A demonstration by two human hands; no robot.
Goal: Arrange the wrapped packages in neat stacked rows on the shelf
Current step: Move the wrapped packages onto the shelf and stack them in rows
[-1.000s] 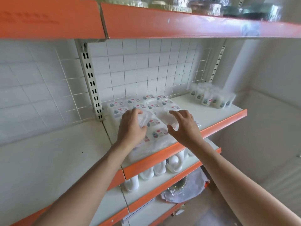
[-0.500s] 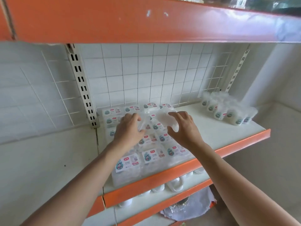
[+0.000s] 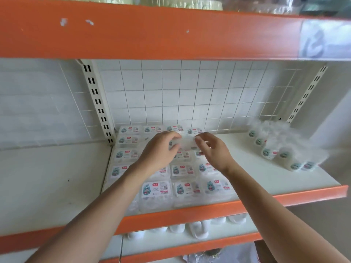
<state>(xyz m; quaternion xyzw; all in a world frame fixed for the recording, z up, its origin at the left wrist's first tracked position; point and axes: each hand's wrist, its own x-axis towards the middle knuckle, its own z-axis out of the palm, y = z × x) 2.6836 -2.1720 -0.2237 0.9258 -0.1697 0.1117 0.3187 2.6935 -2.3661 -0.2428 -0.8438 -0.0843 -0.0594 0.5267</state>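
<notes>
Several clear wrapped packages (image 3: 187, 188) with white labels lie in stacked rows on the left part of the white shelf (image 3: 266, 179), from the back grid to the orange front lip. One package (image 3: 187, 142) is held between both hands above the middle rows. My left hand (image 3: 159, 152) grips its left end, fingers curled over the top. My right hand (image 3: 214, 150) pinches its right end with thumb and fingers. The label of the held package is hidden.
A loose cluster of wrapped round tubs (image 3: 281, 149) sits at the shelf's back right. An orange upper shelf (image 3: 152, 33) hangs low overhead. A wire grid (image 3: 190, 95) backs the bay. White containers (image 3: 197, 228) stand on the shelf below.
The camera has moved closer and tilted up. Both hands have carried the package farther back over the rows and drawn closer together around it.
</notes>
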